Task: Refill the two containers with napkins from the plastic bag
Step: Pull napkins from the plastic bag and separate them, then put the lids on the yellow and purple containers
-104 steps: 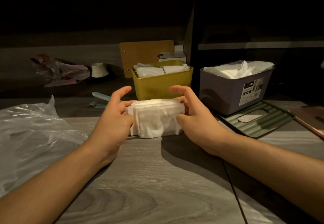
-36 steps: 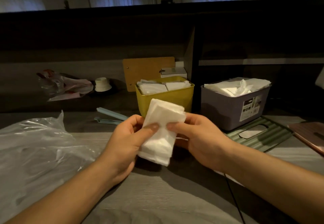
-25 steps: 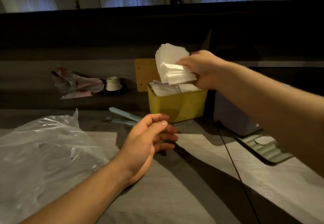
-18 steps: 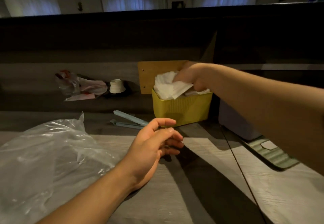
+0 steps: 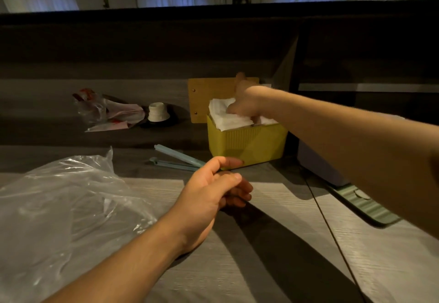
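Pressing down on the napkins [image 5: 228,117] in the yellow container [image 5: 245,144], the right hand [image 5: 244,105] is seen at the table's [image 5: 273,255] far edge; whether its fingers grip the stack cannot be told. The left hand [image 5: 211,198] is held loose, gripping nothing, above the table's middle. The plastic bag [image 5: 61,205] lies at the left edge.

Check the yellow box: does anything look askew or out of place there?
Yes. The napkins under the right hand sit crooked in the yellow box, heaped above its rim on the left, not yet pressed flat. Nothing looks spilled or torn.
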`<action>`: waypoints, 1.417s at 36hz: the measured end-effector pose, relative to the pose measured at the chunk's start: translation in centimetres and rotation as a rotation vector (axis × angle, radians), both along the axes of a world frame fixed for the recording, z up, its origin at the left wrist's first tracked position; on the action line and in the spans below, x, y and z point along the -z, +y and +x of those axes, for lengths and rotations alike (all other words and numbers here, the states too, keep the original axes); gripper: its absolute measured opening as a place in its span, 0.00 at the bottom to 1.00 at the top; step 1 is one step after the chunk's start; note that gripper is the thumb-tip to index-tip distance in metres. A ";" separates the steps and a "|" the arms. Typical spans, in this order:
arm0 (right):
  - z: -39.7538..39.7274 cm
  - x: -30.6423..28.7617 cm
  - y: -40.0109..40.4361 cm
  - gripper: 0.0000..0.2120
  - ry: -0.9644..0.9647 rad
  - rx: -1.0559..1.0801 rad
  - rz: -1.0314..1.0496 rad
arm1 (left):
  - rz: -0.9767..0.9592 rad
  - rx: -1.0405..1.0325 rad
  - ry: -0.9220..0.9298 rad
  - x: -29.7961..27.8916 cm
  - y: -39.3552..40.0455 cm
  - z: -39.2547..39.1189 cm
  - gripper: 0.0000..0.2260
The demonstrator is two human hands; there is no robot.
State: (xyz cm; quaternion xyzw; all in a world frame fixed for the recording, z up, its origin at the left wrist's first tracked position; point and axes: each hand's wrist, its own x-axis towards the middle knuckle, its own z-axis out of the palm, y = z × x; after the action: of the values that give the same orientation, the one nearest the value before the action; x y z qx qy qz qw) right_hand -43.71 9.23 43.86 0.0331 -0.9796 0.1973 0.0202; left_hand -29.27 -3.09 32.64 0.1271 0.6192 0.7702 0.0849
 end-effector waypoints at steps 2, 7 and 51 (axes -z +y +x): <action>-0.2 -0.9 0.7 0.41 0.131 -0.085 0.139 | 0.002 0.008 -0.002 0.0 0.0 0.0 0.10; 0.4 -3.0 2.0 0.18 -0.004 -0.452 0.317 | 0.001 0.015 -0.005 0.0 -0.1 0.0 0.10; -2.9 -0.9 1.0 0.13 -0.360 -0.586 0.274 | -0.012 -0.037 -0.032 0.0 -0.4 -0.4 0.11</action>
State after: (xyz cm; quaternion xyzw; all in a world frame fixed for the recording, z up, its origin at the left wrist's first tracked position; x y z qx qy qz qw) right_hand -46.60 10.21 44.77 0.2792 -0.9338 0.0642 -0.2144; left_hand -29.71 -3.52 32.59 0.1027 0.6246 0.7699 0.0812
